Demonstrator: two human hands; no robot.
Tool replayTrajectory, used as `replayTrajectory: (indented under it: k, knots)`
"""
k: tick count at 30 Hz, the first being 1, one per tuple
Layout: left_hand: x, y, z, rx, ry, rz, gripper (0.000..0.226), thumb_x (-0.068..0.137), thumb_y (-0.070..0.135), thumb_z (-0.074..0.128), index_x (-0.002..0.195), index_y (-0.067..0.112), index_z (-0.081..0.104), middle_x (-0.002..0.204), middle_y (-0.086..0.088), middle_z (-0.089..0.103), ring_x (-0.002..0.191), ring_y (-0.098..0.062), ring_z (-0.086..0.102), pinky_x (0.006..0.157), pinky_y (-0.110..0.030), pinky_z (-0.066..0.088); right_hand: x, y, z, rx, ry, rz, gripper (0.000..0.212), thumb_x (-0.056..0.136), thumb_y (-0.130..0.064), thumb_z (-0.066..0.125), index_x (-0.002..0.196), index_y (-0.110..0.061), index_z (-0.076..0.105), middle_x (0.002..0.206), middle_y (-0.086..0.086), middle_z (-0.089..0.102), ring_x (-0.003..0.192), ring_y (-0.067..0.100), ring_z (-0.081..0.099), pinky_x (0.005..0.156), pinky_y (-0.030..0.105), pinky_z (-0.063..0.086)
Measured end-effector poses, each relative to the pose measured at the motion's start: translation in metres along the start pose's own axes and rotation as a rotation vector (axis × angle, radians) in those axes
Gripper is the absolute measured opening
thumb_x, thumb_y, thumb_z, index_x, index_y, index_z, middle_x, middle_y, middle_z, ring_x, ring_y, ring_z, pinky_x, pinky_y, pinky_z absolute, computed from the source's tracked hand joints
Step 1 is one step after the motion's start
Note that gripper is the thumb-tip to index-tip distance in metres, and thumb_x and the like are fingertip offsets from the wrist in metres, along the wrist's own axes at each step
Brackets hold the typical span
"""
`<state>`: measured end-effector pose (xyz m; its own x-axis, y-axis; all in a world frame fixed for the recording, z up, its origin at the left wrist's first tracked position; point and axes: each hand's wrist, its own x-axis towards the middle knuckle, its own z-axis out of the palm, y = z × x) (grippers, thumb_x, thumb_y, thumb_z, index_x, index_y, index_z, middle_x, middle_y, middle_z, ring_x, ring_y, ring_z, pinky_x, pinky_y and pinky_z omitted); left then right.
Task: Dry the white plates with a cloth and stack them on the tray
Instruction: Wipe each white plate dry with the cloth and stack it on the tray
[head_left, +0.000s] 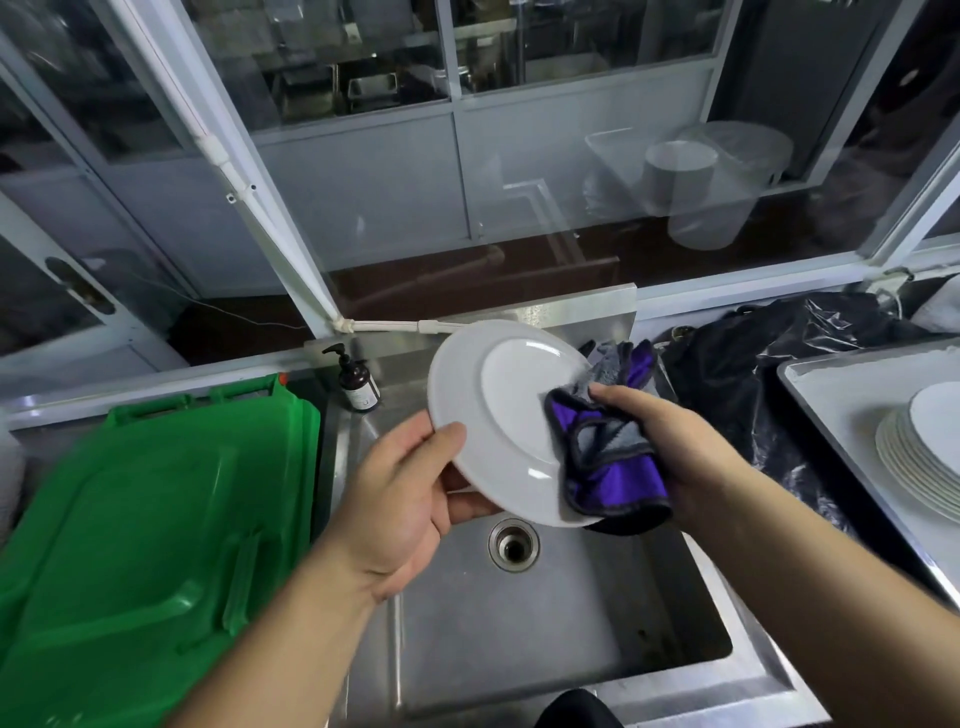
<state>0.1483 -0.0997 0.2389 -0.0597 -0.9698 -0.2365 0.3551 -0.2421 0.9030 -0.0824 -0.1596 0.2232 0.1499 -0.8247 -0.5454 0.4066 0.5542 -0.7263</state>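
Left hand (402, 486) gripping a white plate (498, 410) at its lower-left rim, thumb curled over the near face, fingers (470, 506) curled behind and showing just under the rim. Plate tilted up on edge above the steel sink (519, 639), raised foot ring turned toward the camera, so underside in view. Right hand (670, 441) clutching a purple and grey cloth (610, 467), fingers hidden under the bunched fabric, thumb lying along the top; cloth pressed against the plate's right side and wrapped round its lower-right rim, one grey corner poking up behind the upper rim. Sink drain (513, 545) directly below the plate, well apart from it.

To the right, on the worktop, a metal tray (831, 410) carrying a stack of white plates (919, 457), cut off by the frame edge. Between sink and tray, a crumpled black plastic bag (769, 374). At the sink's back left corner, a dark pump bottle (357, 384) standing upright. Left of the sink, a green plastic lid (150, 545) lying tilted, blurred toward the near edge. Behind everything, a glazed partition with white frames (457, 130), pale buckets faintly visible through or reflected in the glass; which of the two, cannot tell.
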Motion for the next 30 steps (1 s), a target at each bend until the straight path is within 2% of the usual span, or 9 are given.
replayTrajectory:
  k: [4, 7, 10, 15, 19, 22, 24, 26, 30]
  knots:
    - [0.000, -0.018, 0.013, 0.080, 0.066, 0.050, 0.021, 0.097, 0.016, 0.062, 0.115, 0.013, 0.073, 0.112, -0.018, 0.078, 0.097, -0.030, 0.077, 0.073, -0.045, 0.066, 0.001, 0.020, 0.009, -0.060, 0.206, -0.111, 0.015, 0.093, -0.014, 0.079, 0.103, -0.004, 0.075, 0.082, 0.014, 0.081, 0.065, 0.027, 0.079, 0.053, 0.035, 0.061]
    - [0.005, -0.034, 0.018, 0.145, 0.112, 0.077, 0.019, 0.095, 0.020, 0.062, 0.101, 0.023, 0.079, 0.109, -0.022, 0.077, 0.098, -0.034, 0.076, 0.081, -0.048, 0.065, -0.004, 0.046, 0.018, -0.151, 0.234, -0.147, 0.026, 0.085, -0.028, 0.082, 0.107, -0.016, 0.076, 0.093, 0.007, 0.083, 0.084, 0.027, 0.081, 0.077, 0.047, 0.067]
    - [0.009, -0.044, 0.018, 0.267, 0.120, 0.102, 0.023, 0.094, 0.027, 0.057, 0.106, 0.028, 0.077, 0.105, -0.018, 0.077, 0.096, -0.031, 0.072, 0.086, -0.052, 0.063, -0.015, 0.061, 0.028, -0.260, 0.179, -0.165, 0.044, 0.071, -0.047, 0.077, 0.111, -0.030, 0.075, 0.103, 0.001, 0.082, 0.097, 0.024, 0.079, 0.096, 0.052, 0.062]
    - [0.007, -0.056, 0.015, 0.461, 0.053, 0.074, 0.029, 0.091, 0.036, 0.054, 0.111, 0.030, 0.073, 0.110, -0.001, 0.080, 0.113, -0.029, 0.072, 0.103, -0.062, 0.054, -0.025, 0.053, 0.044, -0.617, 0.038, -0.446, 0.029, 0.084, -0.050, 0.068, 0.112, -0.045, 0.070, 0.106, -0.019, 0.077, 0.100, -0.004, 0.071, 0.090, 0.028, 0.054]
    - [0.002, -0.058, 0.011, 0.454, 0.003, 0.057, 0.034, 0.090, 0.039, 0.053, 0.116, 0.028, 0.071, 0.112, -0.008, 0.078, 0.110, -0.034, 0.072, 0.096, -0.068, 0.056, -0.016, 0.035, 0.043, -0.872, -0.075, -0.617, 0.051, 0.098, -0.036, 0.068, 0.148, -0.040, 0.055, 0.148, -0.017, 0.061, 0.142, 0.003, 0.052, 0.119, 0.036, 0.042]
    - [-0.001, -0.057, 0.007, 0.539, 0.047, 0.119, 0.028, 0.087, 0.044, 0.053, 0.097, 0.021, 0.065, 0.097, -0.022, 0.071, 0.094, -0.047, 0.067, 0.086, -0.072, 0.055, -0.003, 0.025, 0.042, -0.857, -0.059, -0.622, 0.034, 0.096, -0.042, 0.067, 0.130, -0.039, 0.066, 0.118, -0.021, 0.074, 0.114, -0.001, 0.066, 0.100, 0.032, 0.051]
    - [-0.006, -0.056, 0.009, 0.617, 0.019, 0.150, 0.027, 0.092, 0.045, 0.052, 0.096, 0.022, 0.065, 0.094, -0.014, 0.072, 0.093, -0.041, 0.070, 0.085, -0.068, 0.057, 0.008, 0.021, 0.041, -0.824, 0.009, -0.582, 0.026, 0.091, -0.052, 0.065, 0.112, -0.038, 0.069, 0.101, -0.020, 0.076, 0.098, 0.000, 0.069, 0.091, 0.033, 0.054]
    - [-0.014, -0.052, 0.015, 0.692, -0.011, 0.191, 0.027, 0.095, 0.047, 0.050, 0.101, 0.027, 0.066, 0.094, -0.001, 0.074, 0.095, -0.033, 0.072, 0.084, -0.059, 0.061, 0.018, 0.020, 0.040, -0.741, 0.075, -0.540, 0.030, 0.087, -0.060, 0.062, 0.105, -0.038, 0.069, 0.096, -0.019, 0.076, 0.091, -0.001, 0.070, 0.087, 0.032, 0.054]
    - [-0.025, -0.050, 0.023, 0.832, -0.014, 0.249, 0.031, 0.100, 0.047, 0.046, 0.100, 0.021, 0.063, 0.085, 0.000, 0.070, 0.079, -0.027, 0.067, 0.074, -0.049, 0.060, 0.033, 0.026, 0.034, -0.587, 0.244, -0.445, 0.028, 0.093, -0.058, 0.059, 0.111, -0.037, 0.062, 0.100, -0.013, 0.073, 0.094, 0.007, 0.068, 0.076, 0.030, 0.050]
